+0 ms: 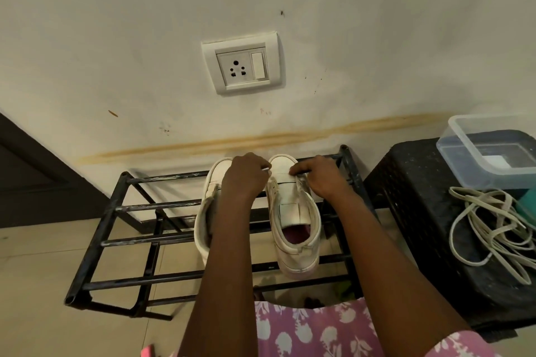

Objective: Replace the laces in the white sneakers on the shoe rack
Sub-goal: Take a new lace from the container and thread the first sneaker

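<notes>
Two white sneakers, one [208,206] beside the other [293,211], sit on top of a black shoe rack [116,209]. Their toes face the wall and their long axes run away from the person. The left hand [246,174] pinches what looks like a lace tip [266,169], and the right hand [322,178] pinches a lace [300,180] at the right-side shoe's eyelets. Loose laces [487,229] lie heaped on one black stool [412,182].

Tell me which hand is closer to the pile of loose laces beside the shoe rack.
Right. The right hand sits at the right sneaker's toe, nearer the loose laces; the left hand is farther left, over the other sneaker.
</notes>
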The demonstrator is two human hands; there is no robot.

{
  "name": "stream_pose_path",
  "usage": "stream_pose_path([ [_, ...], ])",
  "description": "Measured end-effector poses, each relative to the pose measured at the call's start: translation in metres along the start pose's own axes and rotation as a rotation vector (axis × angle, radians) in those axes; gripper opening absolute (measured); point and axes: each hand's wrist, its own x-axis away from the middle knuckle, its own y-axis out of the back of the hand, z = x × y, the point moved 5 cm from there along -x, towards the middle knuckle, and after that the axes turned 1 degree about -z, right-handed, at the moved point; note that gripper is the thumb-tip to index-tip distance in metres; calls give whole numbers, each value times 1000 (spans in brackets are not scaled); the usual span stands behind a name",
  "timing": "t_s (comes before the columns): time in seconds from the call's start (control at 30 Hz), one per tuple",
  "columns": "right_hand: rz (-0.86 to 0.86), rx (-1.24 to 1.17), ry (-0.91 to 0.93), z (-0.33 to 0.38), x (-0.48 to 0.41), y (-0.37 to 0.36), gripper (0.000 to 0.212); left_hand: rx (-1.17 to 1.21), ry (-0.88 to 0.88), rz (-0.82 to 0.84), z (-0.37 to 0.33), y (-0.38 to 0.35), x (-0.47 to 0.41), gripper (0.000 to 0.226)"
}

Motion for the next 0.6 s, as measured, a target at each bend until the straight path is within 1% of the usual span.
stream_pose_path([
  [0.1, 7, 6, -1, 1, 0, 0, 42, -73, 65, 44, 13, -12, -5, 27],
  [0.17, 10, 6, -5, 0, -1, -1, 42, -105, 86, 37, 17, -13, -6, 29],
  [0.23, 6, 9, -10, -1, -2, -2, 42, -116, 99, 33, 20, -13, -5, 30],
  [0.33, 8, 6, -20, -2, -2, -4, 42, -103, 117, 70, 21, -14, -5, 33],
  [0.47, -14, -20, -43, -3, -4, -5, 44, 13, 112, 75, 17, -10, -4, 29],
  [0.53, -28, -30, -59, -4, -6, -6, 45, 72, 104, 33, 13, -2, 1, 29],
  [0.6, -33, -49, -71, -5, -7, -8, 44, 185, 109, -37, 10, 9, 6, 29],
])
